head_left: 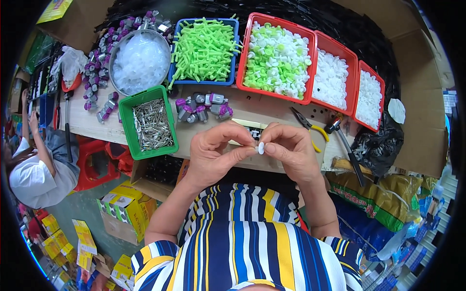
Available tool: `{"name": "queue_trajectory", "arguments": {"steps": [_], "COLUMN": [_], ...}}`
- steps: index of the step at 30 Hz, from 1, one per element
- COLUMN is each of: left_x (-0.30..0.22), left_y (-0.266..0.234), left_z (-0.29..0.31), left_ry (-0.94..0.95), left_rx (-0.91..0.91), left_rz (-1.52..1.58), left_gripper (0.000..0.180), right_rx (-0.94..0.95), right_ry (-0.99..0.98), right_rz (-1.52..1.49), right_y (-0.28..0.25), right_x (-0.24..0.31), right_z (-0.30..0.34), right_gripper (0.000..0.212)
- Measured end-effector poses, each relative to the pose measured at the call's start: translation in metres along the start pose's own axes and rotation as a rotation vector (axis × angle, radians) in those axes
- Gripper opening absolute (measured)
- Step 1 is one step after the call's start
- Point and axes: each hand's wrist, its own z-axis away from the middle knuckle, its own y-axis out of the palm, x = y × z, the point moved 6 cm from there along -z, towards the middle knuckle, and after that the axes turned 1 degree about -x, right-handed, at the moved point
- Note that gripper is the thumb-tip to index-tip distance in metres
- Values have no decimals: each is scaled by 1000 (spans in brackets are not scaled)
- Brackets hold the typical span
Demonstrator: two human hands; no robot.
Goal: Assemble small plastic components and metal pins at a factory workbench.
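Both my hands meet in front of my chest, over the table's near edge. Between the fingertips of my right hand (291, 150) is a small white round cap (261, 148), seen nearly edge-on. The thumb and forefinger of my left hand (216, 150) pinch together right beside the cap, touching it or something joined to it; what exactly they hold is too small to make out. Just behind my fingertips, small black and white parts (254, 132) lie by a pale strip, partly hidden by my hands.
Along the table stand a green tray of metal pins (176, 145), a round bowl of clear pieces (112, 72), a blue tray of green parts (171, 72), and red trays (239, 80) of caps. Pliers (318, 131) and a hammer (347, 145) lie right. Another person (43, 169) works at left.
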Motion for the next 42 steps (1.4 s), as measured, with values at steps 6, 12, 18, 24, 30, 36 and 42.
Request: {"name": "queue_trajectory", "arguments": {"steps": [6, 12, 18, 24, 30, 36, 42], "left_x": [-13, -11, -11, -7, -3, -1, -2], "left_y": [3, 1, 7, 11, 8, 6, 5], "left_z": [-7, -10, -11, -10, -7, -4, -4], "left_ry": [22, 115, 142, 152, 122, 108, 173], "left_rx": [80, 106, 94, 86, 64, 11, 21], "left_rz": [-82, -399, -426, -432, -418, -341, -431], "left_gripper": [31, 36, 29, 29, 29, 30, 31], "right_rx": [-27, 31, -63, -89, -101, -138, -93], "right_ry": [6, -586, -615, -538, -549, -376, -361], "right_rz": [155, 850, 858, 737, 712, 558, 529], "right_y": [1, 18, 11, 3, 5, -1, 2], "right_x": [11, 41, 38, 25, 29, 12, 6], "right_z": [4, 14, 23, 21, 22, 17, 16], "right_gripper": [12, 15, 19, 18, 16, 15, 12]}}
